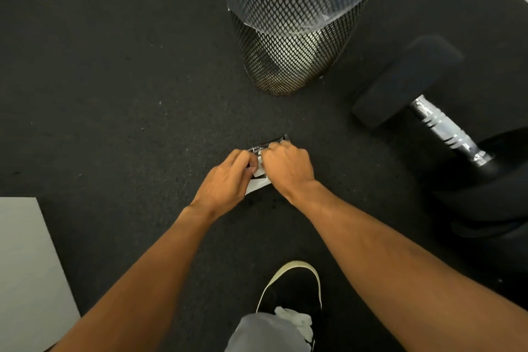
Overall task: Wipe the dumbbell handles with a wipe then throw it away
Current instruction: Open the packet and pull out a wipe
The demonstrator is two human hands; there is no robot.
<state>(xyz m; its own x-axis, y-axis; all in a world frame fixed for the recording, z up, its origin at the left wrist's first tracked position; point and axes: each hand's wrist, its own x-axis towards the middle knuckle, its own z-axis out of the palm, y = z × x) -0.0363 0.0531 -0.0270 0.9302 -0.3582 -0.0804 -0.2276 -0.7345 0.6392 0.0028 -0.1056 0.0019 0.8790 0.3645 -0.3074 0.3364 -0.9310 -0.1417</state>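
Both hands meet over the dark floor at mid-frame, gripping a small black-and-white wipe packet (258, 173). My left hand (225, 180) pinches its left side and my right hand (287, 170) pinches its top right; most of the packet is hidden by my fingers. A black dumbbell lies at the right, its chrome handle (448, 130) running diagonally between two dark heads. A black mesh trash bin (291, 46) with a clear plastic liner stands beyond my hands at top centre.
Dark speckled rubber flooring (114, 80) covers the ground. A pale flat panel (25, 266) lies at the lower left. My black shoe with a pale sole (294, 286) and a grey trouser leg show at the bottom centre. A light wall edge is at the top right.
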